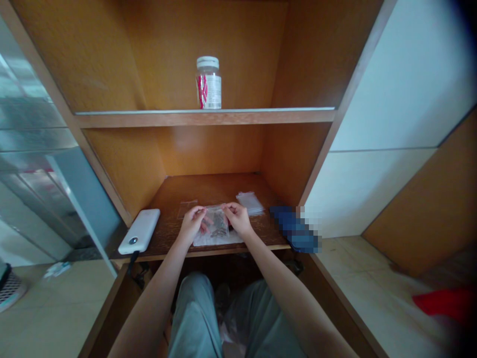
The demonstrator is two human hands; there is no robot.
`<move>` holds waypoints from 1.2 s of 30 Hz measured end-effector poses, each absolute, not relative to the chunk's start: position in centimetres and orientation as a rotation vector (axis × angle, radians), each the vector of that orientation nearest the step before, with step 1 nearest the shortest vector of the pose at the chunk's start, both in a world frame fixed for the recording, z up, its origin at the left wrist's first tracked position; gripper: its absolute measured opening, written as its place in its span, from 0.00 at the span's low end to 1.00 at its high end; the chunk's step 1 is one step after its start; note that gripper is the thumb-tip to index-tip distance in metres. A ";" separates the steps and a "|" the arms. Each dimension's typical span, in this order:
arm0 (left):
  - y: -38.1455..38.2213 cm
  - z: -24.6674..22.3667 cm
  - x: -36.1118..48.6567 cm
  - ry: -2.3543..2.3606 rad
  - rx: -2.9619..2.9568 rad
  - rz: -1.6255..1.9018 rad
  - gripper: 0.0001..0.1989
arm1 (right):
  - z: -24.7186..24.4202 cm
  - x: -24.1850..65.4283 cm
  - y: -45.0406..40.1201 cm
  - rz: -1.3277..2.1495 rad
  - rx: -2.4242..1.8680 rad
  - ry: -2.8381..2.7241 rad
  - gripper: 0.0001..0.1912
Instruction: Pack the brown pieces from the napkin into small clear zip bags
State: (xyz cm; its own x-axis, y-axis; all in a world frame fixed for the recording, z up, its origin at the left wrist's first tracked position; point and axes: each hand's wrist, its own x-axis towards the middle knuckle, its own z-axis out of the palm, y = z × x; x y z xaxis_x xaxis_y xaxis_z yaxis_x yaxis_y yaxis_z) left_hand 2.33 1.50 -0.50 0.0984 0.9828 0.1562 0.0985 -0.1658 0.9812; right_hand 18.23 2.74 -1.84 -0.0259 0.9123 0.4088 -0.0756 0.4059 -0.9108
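Note:
Between my two hands is a small clear plastic bag [215, 219] with small dark bits in its lower part; I cannot make out what they are. My left hand [194, 223] pinches its upper left corner, and my right hand [237, 219] pinches the upper right one. Under the bag lies a white sheet [203, 240] on the brown shelf. Just behind my left hand rests a flat, clear bag [185, 206]. A stack of clear zip bags [250, 203] lies behind and to the right of my right hand.
A white power bank [140, 231] with a black cable sits at the shelf's left front. Dark blue cloth-like stuff [294, 228], partly blurred out, hangs over the right front edge. On the upper shelf [149, 119] stands a white-capped bottle [208, 84]. My knees are below the shelf.

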 end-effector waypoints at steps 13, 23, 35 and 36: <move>1.6 -0.4 2.4 1.106 1.406 1.193 0.15 | -2.0 18.3 2.8 0.911 -0.841 -1.352 0.15; 1.8 2.9 1.9 1.092 1.428 1.298 0.14 | -2.0 18.3 2.7 1.039 -0.792 -1.253 0.15; 5.9 4.3 -1.7 1.424 1.389 1.567 0.07 | -1.4 18.5 2.3 1.022 -0.805 -1.288 0.11; 6.3 4.2 -2.1 1.486 1.390 1.561 0.06 | -1.4 18.5 2.3 1.020 -0.803 -1.289 0.11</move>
